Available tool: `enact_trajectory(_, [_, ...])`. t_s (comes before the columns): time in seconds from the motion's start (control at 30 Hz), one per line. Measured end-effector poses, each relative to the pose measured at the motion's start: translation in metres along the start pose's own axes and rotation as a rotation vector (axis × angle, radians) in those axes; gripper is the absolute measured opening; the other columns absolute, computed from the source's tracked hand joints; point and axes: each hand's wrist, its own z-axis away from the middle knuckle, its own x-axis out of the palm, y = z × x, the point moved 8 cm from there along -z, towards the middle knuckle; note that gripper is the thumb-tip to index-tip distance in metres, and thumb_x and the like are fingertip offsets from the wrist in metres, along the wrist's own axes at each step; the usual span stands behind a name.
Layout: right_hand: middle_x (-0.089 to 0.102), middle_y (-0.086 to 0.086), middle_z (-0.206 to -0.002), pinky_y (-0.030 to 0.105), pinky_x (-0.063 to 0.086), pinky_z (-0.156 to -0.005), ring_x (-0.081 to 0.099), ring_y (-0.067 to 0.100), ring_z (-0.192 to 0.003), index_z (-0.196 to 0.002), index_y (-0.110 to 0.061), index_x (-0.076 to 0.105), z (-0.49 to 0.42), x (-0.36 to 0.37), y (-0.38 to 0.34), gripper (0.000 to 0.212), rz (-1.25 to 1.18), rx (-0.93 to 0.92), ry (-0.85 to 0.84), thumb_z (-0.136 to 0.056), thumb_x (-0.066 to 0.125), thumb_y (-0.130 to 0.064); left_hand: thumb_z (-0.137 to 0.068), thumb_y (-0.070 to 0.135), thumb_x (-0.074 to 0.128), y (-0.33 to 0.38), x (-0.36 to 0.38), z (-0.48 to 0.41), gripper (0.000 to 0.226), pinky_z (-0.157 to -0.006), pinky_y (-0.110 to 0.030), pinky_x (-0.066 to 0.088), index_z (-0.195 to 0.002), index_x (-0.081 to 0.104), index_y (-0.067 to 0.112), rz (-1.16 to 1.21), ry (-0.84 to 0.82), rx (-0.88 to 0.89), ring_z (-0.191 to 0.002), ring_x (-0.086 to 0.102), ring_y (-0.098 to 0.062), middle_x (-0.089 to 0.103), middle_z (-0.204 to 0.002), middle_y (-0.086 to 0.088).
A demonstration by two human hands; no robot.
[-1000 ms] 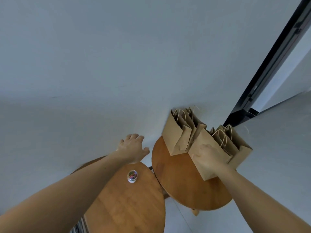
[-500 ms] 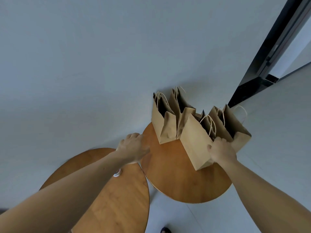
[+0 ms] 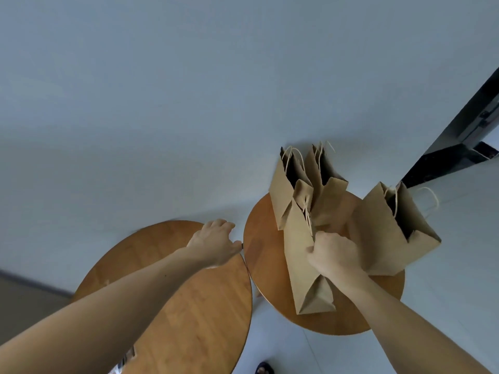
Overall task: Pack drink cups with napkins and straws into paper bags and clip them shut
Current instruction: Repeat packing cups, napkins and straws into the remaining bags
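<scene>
On the right-hand round tabletop [image 3: 266,268], the nearest paper bag [image 3: 303,268] leans toward the person. Its mouth is gathered in the right hand [image 3: 334,255], whose fingers are clenched round the folded top and cord handles. Two open bags [image 3: 282,195] stand at its 12 o'clock, and a third open bag [image 3: 383,233] at 2 o'clock. At 9 o'clock the left hand [image 3: 213,242] sits at the left tabletop [image 3: 189,306] rim; whether its fingers hold anything I cannot tell. This looks like the closing step, and the next move calls for a clip on that pinched top.
</scene>
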Motion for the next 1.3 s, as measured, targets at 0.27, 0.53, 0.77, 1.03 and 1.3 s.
enact_trajectory(0.27, [0.036,-0.006,-0.055,0.026,0.019,-0.042,0.032,0.011,-0.044,-0.071,-0.019,0.036,0.048,-0.035,-0.192,0.025,0.081,-0.384,0.060,-0.088,0.047,-0.033,-0.096,0.046,0.049,-0.103,-0.007,0.051,0.061,-0.111,-0.044,0.034,-0.148,0.035,0.018,0.109,0.029,-0.112,-0.144,0.027,-0.024,0.032,-0.156,-0.003])
enact_trajectory(0.53, [0.042,-0.003,-0.061,0.027,0.030,-0.048,0.048,0.022,-0.055,-0.077,-0.016,0.043,0.087,-0.004,-0.323,0.018,0.057,-0.512,0.054,-0.088,0.046,-0.030,-0.096,0.051,0.045,-0.221,0.009,0.093,0.066,-0.114,-0.047,0.032,-0.152,0.031,0.020,0.222,0.054,-0.209,-0.144,0.028,-0.027,0.031,-0.157,-0.005])
enact_trajectory(0.77, [0.062,-0.001,-0.075,0.028,0.034,-0.052,0.065,0.021,-0.067,-0.084,-0.019,0.045,0.123,0.065,-0.369,0.016,0.092,-0.483,-0.076,-0.092,0.044,-0.033,-0.094,0.051,0.042,-0.283,0.049,0.118,0.063,-0.113,-0.050,0.028,-0.147,0.039,0.017,0.242,-0.014,-0.240,-0.136,0.039,-0.032,0.041,-0.151,-0.009])
enact_trajectory(1.03, [0.054,-0.006,-0.072,0.029,0.037,-0.050,0.061,0.019,-0.068,-0.103,-0.017,0.047,0.145,0.106,-0.366,0.038,-0.023,-0.433,-0.273,-0.095,0.040,-0.054,-0.092,0.051,0.045,-0.287,0.082,0.127,0.069,-0.107,-0.046,0.040,-0.150,0.032,0.017,0.325,-0.110,-0.186,-0.134,0.041,-0.031,0.042,-0.149,-0.011])
enact_trajectory(1.3, [0.065,-0.010,-0.086,0.025,0.046,-0.063,0.064,0.011,-0.082,-0.127,-0.025,0.054,0.116,0.103,-0.349,0.076,-0.344,-0.403,-0.415,-0.081,0.038,-0.083,-0.081,0.064,0.056,-0.274,0.092,0.120,0.092,-0.102,-0.040,0.045,-0.153,0.024,0.017,0.372,-0.165,-0.202,-0.131,0.048,-0.027,0.038,-0.154,-0.008])
